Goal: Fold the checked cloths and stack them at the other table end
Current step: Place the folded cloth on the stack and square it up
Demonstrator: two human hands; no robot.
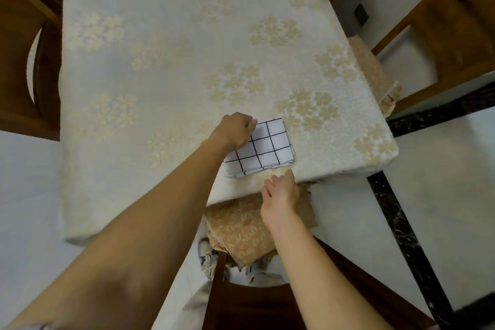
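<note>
One folded checked cloth [267, 146] (white with thin black grid lines) lies flat on the worktop [160, 61], close to its near right corner. Several layers show along the cloth's near and right edges, stacked fairly evenly. The worktop is covered with a cream tablecloth patterned with pale gold flower clusters, and the covering hangs over the rounded edge.

The left hand [235, 128] reaches in from the lower left, its forearm crossing the near left part of the cloth. Its fingers are curled together on the cloth's far left corner, pinching it against the worktop. The right hand [281, 190] sits at the near edge of the worktop, just beside the cloth's near edge but apart from it. Its fingers are loosely straight and slightly spread, touching the tablecloth where it rolls over the edge, and they hold nothing.

Below that edge, a chair seat with a tan leaf-print cushion [241, 230] is tucked partly under the worktop, its dark wooden back [254, 303] nearest the camera. Another wooden chair [442, 35] stands off the right side, and a further one [26, 61] along the left. The floor is pale tile with a dark marbled strip [396, 222].
</note>
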